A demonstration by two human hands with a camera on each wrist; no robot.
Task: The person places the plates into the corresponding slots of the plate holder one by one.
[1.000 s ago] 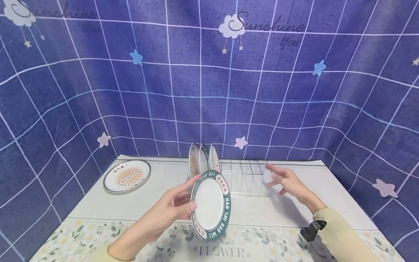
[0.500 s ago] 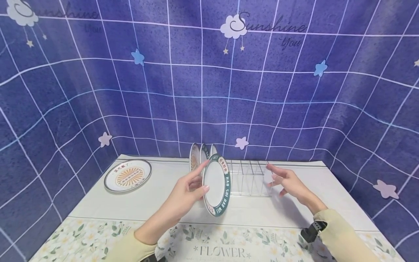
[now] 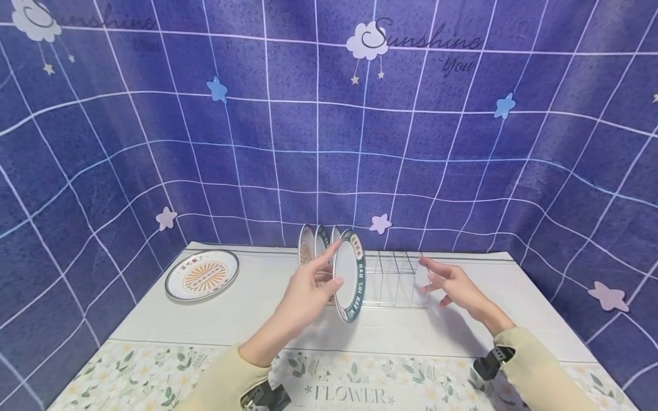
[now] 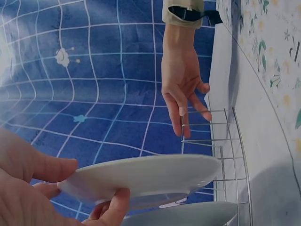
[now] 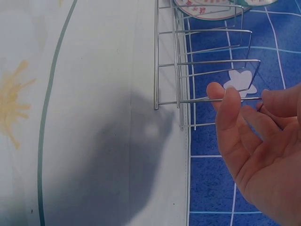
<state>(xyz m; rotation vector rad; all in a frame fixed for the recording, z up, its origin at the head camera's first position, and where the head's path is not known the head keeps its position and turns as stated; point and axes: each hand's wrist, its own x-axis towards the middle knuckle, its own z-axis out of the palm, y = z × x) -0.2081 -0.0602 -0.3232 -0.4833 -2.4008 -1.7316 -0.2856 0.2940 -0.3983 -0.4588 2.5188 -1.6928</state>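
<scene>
My left hand point(image 3: 305, 291) grips a white plate with a green lettered rim point(image 3: 349, 279) by its left edge, thumb on the front face and fingers behind. The plate is tilted nearly upright over the wire dish rack point(image 3: 396, 307), to the right of the plates standing there. In the left wrist view the pale side of the held plate point(image 4: 141, 172) hangs just above another plate point(image 4: 188, 214) in the rack. At the rack's right end, my right hand point(image 3: 457, 288) pinches the end wire between thumb and fingers, as the right wrist view shows.
Three plates stand upright in the rack's left part, the leftmost plate point(image 3: 306, 245) with an orange sunburst. A similar sunburst plate point(image 3: 205, 274) lies flat at the left on the white tabletop point(image 3: 262, 308). Behind hangs a blue gridded cloth point(image 3: 288, 171).
My left hand has carried the green-rimmed plate forward and right to the rack, turning it more edge-on. My right hand has stayed at the rack's end.
</scene>
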